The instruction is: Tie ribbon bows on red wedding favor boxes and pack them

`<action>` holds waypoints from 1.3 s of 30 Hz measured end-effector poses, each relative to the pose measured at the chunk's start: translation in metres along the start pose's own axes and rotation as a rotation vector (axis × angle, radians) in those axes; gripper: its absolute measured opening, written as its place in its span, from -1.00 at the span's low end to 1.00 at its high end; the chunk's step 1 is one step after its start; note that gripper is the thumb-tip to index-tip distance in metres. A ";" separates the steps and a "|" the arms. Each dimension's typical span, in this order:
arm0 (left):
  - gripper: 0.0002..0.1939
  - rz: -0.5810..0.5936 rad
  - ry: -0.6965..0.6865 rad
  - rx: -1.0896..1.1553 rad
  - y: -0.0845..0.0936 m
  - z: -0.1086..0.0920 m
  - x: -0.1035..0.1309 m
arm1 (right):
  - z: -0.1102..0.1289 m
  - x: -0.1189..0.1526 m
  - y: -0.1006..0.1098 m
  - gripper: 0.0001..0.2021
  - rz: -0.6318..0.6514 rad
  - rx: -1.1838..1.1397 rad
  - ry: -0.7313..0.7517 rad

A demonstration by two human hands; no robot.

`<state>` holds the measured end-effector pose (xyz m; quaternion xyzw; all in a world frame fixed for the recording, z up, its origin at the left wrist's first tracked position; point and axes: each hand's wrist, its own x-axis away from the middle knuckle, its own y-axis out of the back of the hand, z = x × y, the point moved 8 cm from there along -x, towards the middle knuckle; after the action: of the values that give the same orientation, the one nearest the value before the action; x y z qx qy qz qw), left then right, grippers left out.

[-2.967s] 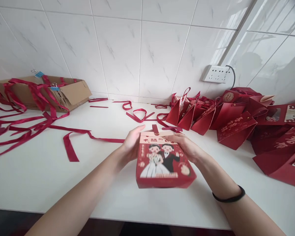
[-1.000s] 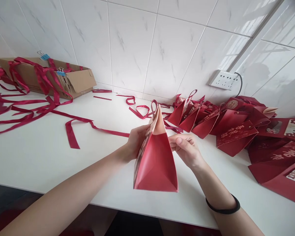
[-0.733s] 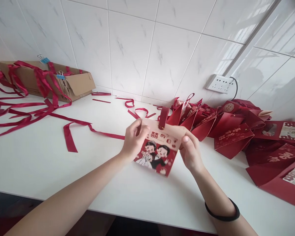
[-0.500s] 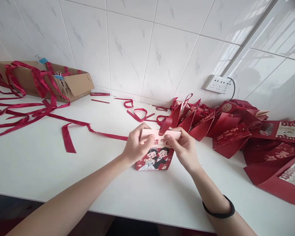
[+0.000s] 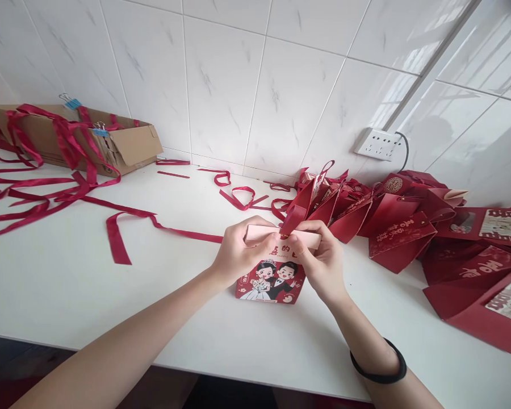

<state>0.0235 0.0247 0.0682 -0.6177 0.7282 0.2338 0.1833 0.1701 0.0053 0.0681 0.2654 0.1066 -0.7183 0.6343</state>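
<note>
Between both hands stands a red gift box, printed with a cartoon bride and groom, its folded top edge pale pink. My left hand pinches that top edge from the left, thumb in front. My right hand pinches it from the right, its thumb close beside the other one at the middle. A dark red ribbon loop rises from the top between the two thumbs. The fingers behind the box are mostly hidden.
Finished-looking red gift boxes crowd the right side of the white table. At the left, a cardboard box has red ribbons draped over it. Ribbon scraps lie near the wall, below a socket strip.
The gift box has shifted slightly down and to the right with both hands. My left thumb has moved right toward the ribbon, and the loop leans more to the right.
</note>
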 end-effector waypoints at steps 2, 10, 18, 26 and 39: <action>-0.87 -0.008 -0.005 -0.005 0.000 -0.001 0.000 | 0.000 0.000 0.000 -0.83 0.002 0.002 -0.001; -0.79 -0.055 -0.102 -0.040 0.003 -0.010 0.005 | 0.002 0.001 0.000 -0.83 0.018 -0.002 0.012; -0.78 -0.027 -0.057 -0.019 0.001 -0.007 0.005 | 0.002 -0.002 -0.001 -0.81 0.011 -0.003 -0.011; -0.87 -0.034 -0.049 -0.032 0.000 -0.005 0.005 | -0.001 -0.002 -0.001 -0.82 0.017 -0.009 -0.006; -0.86 -0.012 0.006 0.004 -0.001 -0.004 0.004 | 0.000 -0.004 0.000 -0.79 -0.006 0.050 -0.002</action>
<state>0.0244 0.0192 0.0693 -0.6222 0.7256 0.2293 0.1838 0.1700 0.0089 0.0698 0.2801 0.0886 -0.7229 0.6253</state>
